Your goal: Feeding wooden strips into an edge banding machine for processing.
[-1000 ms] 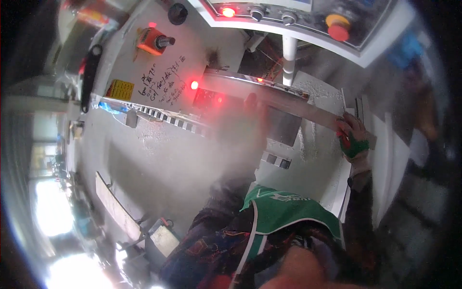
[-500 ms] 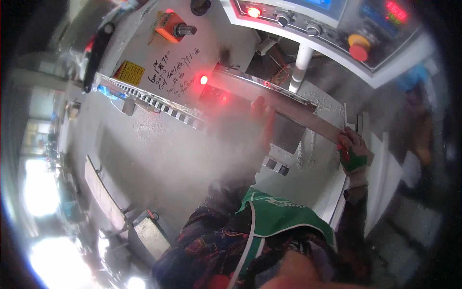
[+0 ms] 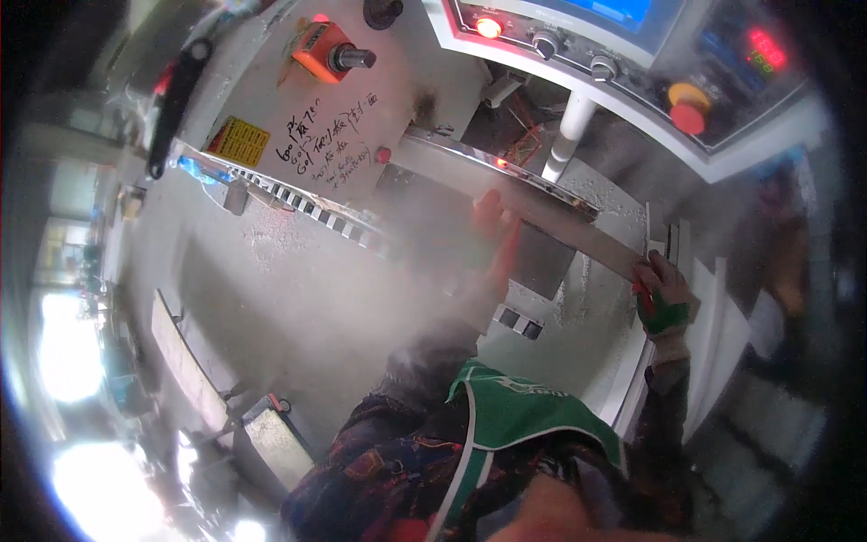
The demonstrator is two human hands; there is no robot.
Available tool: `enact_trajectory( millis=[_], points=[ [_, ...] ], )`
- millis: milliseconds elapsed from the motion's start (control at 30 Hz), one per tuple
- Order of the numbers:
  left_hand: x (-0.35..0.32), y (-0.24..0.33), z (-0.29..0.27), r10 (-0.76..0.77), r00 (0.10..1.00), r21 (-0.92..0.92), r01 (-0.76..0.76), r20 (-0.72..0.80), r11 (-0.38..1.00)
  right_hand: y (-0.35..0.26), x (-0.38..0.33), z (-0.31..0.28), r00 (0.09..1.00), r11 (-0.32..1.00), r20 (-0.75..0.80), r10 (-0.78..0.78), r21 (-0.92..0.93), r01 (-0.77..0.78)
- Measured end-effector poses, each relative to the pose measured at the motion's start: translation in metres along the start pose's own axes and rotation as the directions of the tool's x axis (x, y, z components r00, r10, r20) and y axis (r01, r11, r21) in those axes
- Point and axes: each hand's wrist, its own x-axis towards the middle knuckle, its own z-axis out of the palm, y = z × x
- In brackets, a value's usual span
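Observation:
A long, narrow, brownish flat strip [image 3: 587, 237] lies slantwise across the grey machine table [image 3: 578, 361]. My right hand [image 3: 663, 291], in a green and pale glove with bare fingertips, is closed on the strip's right end. Near the strip's middle is my left hand [image 3: 495, 233], its fingers stretched out and apart. Whitish haze blurs its palm and wrist, and I cannot tell how firmly it touches the strip. A dark rectangular plate [image 3: 540, 262] shows under and beside my left hand.
A control panel [image 3: 564, 41] with knobs, a lit lamp and a red stop button [image 3: 688, 113] overhangs the far right. A white post [image 3: 569, 135] stands below it. An orange device [image 3: 323, 54] sits on the far-left housing. A black-and-white scale [image 3: 298, 194] runs along the table.
The red light on the housing near the strip's far end has gone out, and its red glow has faded. Haze still hangs around my left hand. Both hands keep nearly the same places.

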Motion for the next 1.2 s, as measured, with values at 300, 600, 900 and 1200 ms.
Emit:
enact_trajectory(
  millis=[300, 600, 900, 1200],
  points=[
    [0.014, 0.041, 0.009, -0.159, 0.979, -0.038, 0.156, -0.130, 0.987, -0.031, 0.021, 0.003, 0.993, 0.995, -0.102, -0.065, -0.084, 0.056],
    [0.094, 0.044, -0.084, 0.006, 0.999, -0.030, -0.007, -0.044, 1.000, -0.093, 0.077, 0.035, 0.999, 0.993, -0.011, -0.052, -0.107, 0.050],
    [0.042, 0.029, -0.024, 0.138, 0.989, 0.221, -0.125, -0.044, 0.967, -0.142, 0.120, 0.029, 0.998, 0.982, 0.051, -0.044, -0.184, 0.053],
    [0.024, 0.039, -0.018, -0.182, 0.982, -0.061, 0.179, -0.045, 0.982, -0.109, 0.064, 0.032, 0.996, 0.992, -0.075, 0.055, -0.109, -0.063]
  ],
)
